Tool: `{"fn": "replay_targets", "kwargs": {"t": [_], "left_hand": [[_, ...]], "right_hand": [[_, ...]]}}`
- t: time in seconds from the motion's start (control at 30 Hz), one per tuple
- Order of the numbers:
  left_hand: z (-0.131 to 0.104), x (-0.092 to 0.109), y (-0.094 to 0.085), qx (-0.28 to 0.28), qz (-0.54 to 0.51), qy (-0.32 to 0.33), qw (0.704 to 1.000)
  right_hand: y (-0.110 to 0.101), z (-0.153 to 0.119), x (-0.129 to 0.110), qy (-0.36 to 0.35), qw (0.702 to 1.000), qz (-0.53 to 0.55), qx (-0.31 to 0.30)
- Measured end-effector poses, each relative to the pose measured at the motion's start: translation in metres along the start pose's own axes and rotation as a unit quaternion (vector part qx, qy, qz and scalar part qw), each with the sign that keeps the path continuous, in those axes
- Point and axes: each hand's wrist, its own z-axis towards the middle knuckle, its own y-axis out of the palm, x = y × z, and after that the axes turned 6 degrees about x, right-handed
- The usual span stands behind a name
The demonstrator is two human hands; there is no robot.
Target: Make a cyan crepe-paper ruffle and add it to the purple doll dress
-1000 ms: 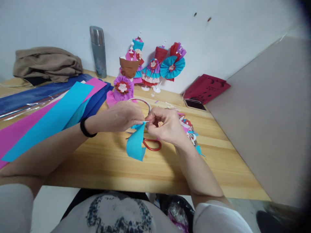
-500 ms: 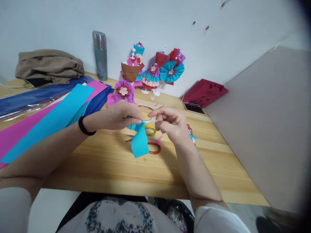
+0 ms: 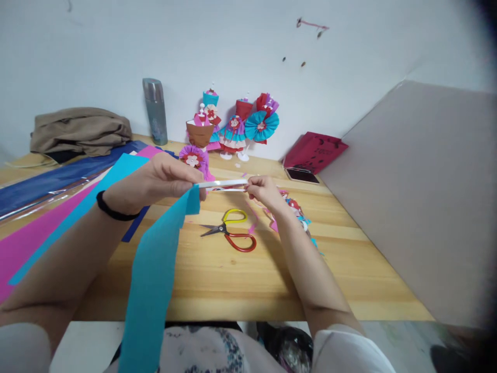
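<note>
My left hand [image 3: 171, 178] is closed, pinching a turquoise crepe paper strip [image 3: 155, 264] by its top end, together with one end of a narrow white strip [image 3: 223, 183]. The paper drapes down over the table's front edge. At the white strip's other end, my right hand [image 3: 264, 190] pinches it between thumb and fingers, so it runs straight across between my hands. A thinner white strand lies just beneath it; I cannot tell whether the two are joined. Below my hands rest scissors [image 3: 222, 228] with one yellow and one red handle, blades apart.
Paper dress figures [image 3: 235, 127] stand by the wall, near a flask [image 3: 154, 111]. Coloured paper sheets [image 3: 77, 228] and folded brown cloth [image 3: 81, 132] lie left. On the right are a red paper bag [image 3: 314, 150], a phone [image 3: 302, 175] and paper scraps [image 3: 295, 206].
My hands have moved apart, drawing the white strip straight between them. The turquoise paper has shifted left with my left hand and hangs much longer; the scissors are uncovered.
</note>
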Motion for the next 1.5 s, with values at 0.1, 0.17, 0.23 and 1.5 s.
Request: {"fn": "replay_targets", "kwargs": {"t": [0.1,0.17,0.23,1.5], "left_hand": [[0.006,-0.001,0.008,0.069,-0.018,-0.075,0.995],[0.010,-0.002,0.012,0.095,-0.042,-0.095,0.990],[0.012,-0.004,0.014,0.102,-0.054,-0.097,0.989],[0.021,-0.049,0.048,0.231,-0.230,-0.080,0.942]], "right_hand": [[0.000,0.002,0.005,0.020,0.999,-0.017,-0.027],[-0.006,0.004,0.007,0.027,0.998,-0.037,-0.034],[-0.015,0.002,0.005,0.021,0.996,-0.064,-0.051],[0.018,-0.097,-0.003,0.114,0.832,0.442,-0.316]]}}
